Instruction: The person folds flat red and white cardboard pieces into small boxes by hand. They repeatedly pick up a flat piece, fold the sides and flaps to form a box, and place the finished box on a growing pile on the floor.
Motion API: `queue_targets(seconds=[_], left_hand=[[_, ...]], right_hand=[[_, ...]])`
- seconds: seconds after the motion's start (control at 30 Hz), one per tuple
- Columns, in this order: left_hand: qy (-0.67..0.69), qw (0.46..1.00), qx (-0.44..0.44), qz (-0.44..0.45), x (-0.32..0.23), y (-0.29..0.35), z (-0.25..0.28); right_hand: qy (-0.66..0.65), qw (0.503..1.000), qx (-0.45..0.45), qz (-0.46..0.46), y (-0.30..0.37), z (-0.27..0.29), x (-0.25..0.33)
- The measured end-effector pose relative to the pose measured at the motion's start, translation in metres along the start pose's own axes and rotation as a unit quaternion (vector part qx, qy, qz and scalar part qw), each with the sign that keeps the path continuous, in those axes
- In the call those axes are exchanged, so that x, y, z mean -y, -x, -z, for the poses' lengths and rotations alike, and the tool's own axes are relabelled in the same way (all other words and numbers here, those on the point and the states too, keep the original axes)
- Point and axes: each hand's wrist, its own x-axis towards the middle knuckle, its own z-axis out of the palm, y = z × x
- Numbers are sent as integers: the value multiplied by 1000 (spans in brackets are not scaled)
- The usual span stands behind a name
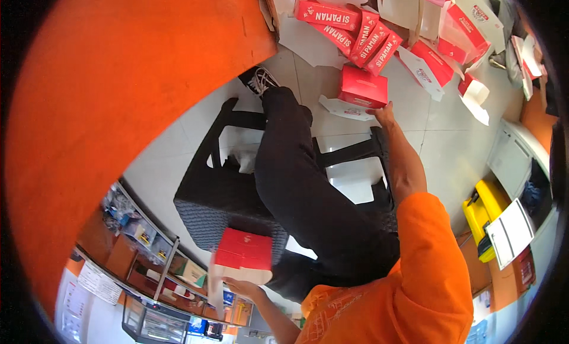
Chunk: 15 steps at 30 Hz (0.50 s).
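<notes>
My left hand (243, 286) is low in the picture and holds a red carton (243, 253) with a white flap from underneath, beside my black-trousered leg (308, 190). My right arm stretches out to the tiled floor. There my right hand (385, 114) grips the near corner of another red carton (363, 86), which rests on a flat white carton blank (344, 110). I wear an orange shirt.
A heap of red cartons (349, 26) and unfolded white blanks (438, 53) lies on the floor beyond my right hand. A black woven stool (225, 196) is under my leg. An orange tabletop (118, 77) fills the left, shelves of goods (154, 249) the lower left, a yellow case (483, 216) the right.
</notes>
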Motion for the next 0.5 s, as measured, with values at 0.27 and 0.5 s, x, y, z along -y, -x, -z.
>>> queue_targets(seconds=[0.27, 0.5], left_hand=[[64, 998, 26, -12, -17, -9, -8], [122, 991, 6, 58, -59, 12, -20]], right_hand=[[51, 998, 31, -2, 6, -75, 33], [185, 979, 69, 48, 17, -101, 13]])
